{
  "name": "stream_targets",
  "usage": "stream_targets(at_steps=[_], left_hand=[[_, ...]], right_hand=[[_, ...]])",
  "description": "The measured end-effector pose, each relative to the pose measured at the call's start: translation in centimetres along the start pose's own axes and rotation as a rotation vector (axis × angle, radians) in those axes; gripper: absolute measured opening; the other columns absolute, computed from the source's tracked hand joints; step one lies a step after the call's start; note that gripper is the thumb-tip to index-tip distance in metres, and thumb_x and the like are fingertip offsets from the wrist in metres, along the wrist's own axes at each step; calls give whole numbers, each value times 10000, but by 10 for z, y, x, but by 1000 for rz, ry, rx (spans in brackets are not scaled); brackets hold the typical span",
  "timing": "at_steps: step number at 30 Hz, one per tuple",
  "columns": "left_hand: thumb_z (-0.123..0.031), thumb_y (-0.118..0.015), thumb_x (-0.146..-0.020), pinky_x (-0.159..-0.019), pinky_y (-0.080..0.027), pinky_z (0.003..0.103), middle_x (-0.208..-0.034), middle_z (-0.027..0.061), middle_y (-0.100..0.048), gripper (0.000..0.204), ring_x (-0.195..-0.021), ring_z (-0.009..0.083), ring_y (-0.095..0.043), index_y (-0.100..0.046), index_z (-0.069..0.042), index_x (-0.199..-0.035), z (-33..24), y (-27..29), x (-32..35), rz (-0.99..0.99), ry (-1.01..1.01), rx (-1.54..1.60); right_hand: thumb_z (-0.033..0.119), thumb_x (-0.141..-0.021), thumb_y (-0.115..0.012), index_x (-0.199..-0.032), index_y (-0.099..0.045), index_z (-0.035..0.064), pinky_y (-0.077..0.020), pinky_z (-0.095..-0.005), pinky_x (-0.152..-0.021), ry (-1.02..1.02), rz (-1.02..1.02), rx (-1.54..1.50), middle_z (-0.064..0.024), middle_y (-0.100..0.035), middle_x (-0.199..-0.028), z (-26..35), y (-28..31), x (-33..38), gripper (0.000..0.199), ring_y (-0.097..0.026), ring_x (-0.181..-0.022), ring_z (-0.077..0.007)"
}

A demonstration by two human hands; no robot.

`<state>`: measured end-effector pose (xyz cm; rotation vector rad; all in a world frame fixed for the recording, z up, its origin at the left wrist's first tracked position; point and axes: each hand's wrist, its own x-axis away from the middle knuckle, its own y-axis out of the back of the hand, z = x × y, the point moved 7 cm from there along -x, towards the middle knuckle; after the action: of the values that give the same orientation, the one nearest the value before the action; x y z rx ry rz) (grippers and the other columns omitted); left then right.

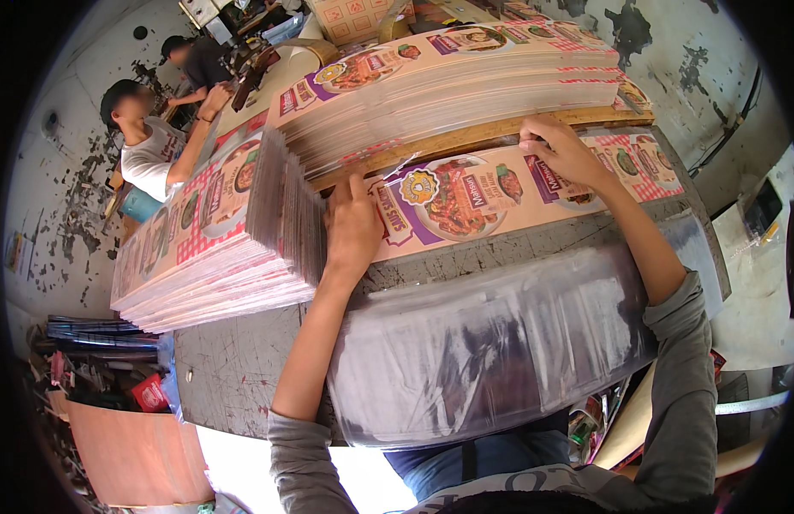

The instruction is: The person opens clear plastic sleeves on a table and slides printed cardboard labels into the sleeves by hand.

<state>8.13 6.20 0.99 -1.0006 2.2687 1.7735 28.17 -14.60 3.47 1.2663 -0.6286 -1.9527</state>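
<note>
1. Head view: both hands press on one printed sheet lying flat on the table; left hand lies palm-down at its near-left end, right hand curls fingers over its far edge, beside the wooden board.
2. Thin and glossy, the sheet likely flexes and slides; edges suit gripping.
3. Both forearms stretch forward, elbows bent, over a clear plastic bundle, near the fanned stack.
</note>
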Motion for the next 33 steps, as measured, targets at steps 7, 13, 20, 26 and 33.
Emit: stream_targets(at_steps=[7, 13, 20, 26, 33], left_hand=[[-19, -529, -787, -816, -430, 497, -1079, 243, -487, 378, -1009, 413, -495, -441, -21, -1154, -6, 7, 2, -11, 41, -47], [28, -510, -779, -861, -422, 452, -1064, 251, -494, 380, -1016, 411, -500, -429, -6, -1149, 17, 7, -2, -179, 41, 137], [-2, -433, -854, -804, -435, 314, -970, 178, -562, 328, -903, 239, -555, -423, -6, -1182, 44, -11, 4, -75, 546, 752], [-14, -449, -860, -742, -429, 269, -920, 112, -552, 318, -823, 147, -521, -437, -25, -1177, 44, -7, 7, -137, 617, 919], [-46, -523, -839, -776, -434, 311, -957, 140, -544, 333, -878, 197, -533, -456, -30, -1165, 48, -12, 7, -103, 617, 927]], right_hand=[[90, -799, -587, -774, -458, 10, -389, -328, -626, -106, 73, -91, -105, -495, -678, -13, -7, 2, 153, -471, -644, -223], [88, -810, -581, -780, -492, 19, -395, -297, -624, -163, 100, -186, -48, -505, -660, -22, -3, 3, 117, -478, -643, -136], [84, -813, -582, -776, -501, 30, -383, -292, -600, -268, 36, -123, -43, -511, -645, -24, 5, 3, 104, -471, -618, -132], [78, -802, -592, -760, -510, 26, -387, -304, -604, -317, 30, -130, -57, -526, -647, -26, -2, 6, 106, -487, -621, -134], [75, -780, -601, -766, -528, 15, -409, -288, -621, -343, 40, -204, -61, -549, -659, -30, -3, 7, 95, -521, -643, -131]])
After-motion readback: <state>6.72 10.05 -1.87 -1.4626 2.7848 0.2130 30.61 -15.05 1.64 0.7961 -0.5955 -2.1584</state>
